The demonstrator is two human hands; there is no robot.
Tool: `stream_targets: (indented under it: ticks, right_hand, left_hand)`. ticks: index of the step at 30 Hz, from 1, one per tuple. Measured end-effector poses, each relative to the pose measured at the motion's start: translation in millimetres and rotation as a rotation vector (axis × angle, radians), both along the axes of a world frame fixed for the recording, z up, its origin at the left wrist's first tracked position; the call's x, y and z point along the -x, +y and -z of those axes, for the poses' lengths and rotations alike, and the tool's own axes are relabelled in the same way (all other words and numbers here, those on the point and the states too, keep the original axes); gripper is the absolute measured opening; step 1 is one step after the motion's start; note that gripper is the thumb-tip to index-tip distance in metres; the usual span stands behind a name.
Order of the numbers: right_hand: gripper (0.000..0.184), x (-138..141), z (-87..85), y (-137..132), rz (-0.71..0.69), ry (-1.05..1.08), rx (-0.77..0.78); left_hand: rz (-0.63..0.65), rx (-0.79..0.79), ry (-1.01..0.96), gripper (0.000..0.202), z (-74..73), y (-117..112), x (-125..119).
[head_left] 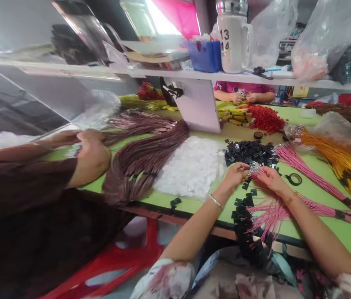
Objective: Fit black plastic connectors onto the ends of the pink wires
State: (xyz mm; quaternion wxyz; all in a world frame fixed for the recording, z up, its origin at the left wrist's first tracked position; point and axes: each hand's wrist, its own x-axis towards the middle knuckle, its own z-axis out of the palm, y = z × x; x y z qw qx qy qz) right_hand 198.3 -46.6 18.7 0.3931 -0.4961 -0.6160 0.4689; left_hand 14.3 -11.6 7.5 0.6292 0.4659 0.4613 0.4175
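My right hand (273, 180) is closed round the ends of a bundle of thin pink wires (261, 175), whose silvery metal terminals (255, 167) stick out toward my left hand. Fingertips pinched together, my left hand (234, 177) is just left of those terminals; what it pinches is too small to make out. Beyond both hands is a heap of small black plastic connectors (247, 153). Pink wires fitted with black connectors (242, 220) hang over the table's front edge below my hands. A second pink wire bundle (314, 172) lies to the right.
A bag of white pieces (191, 166) and brown wire bundles (144, 158) lie left. A co-worker's hands (91, 151) are at the far left; another person sits opposite. Black tape (295, 179) and orange wires (334, 149) lie right. A shelf (175, 74) crosses above.
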Motion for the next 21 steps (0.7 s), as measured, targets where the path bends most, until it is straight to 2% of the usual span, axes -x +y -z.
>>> stream_targets:
  ticks: [3,6,11,15,21]
  right_hand:
    - [0.029,2,-1.6,0,-0.012,0.023,-0.003]
    - [0.032,3,-0.1,0,-0.013,0.101,0.029]
    - [0.033,0,9.3,2,0.089,0.083,0.018]
    - [0.032,-2,16.3,5,0.100,0.032,-0.014]
    - [0.029,0,12.0,3,0.117,-0.147,-0.114]
  left_hand:
    - [0.105,0.203,-0.226,0.019,-6.2,-6,-3]
    - [0.094,0.279,-0.315,0.017,-8.6,-10,-2]
    - [0.030,0.290,-0.330,0.016,-7.1,-13,0]
    - [0.048,0.294,-0.357,0.016,-8.9,-14,1]
    - [0.077,0.263,-0.308,0.024,-10.7,-16,2]
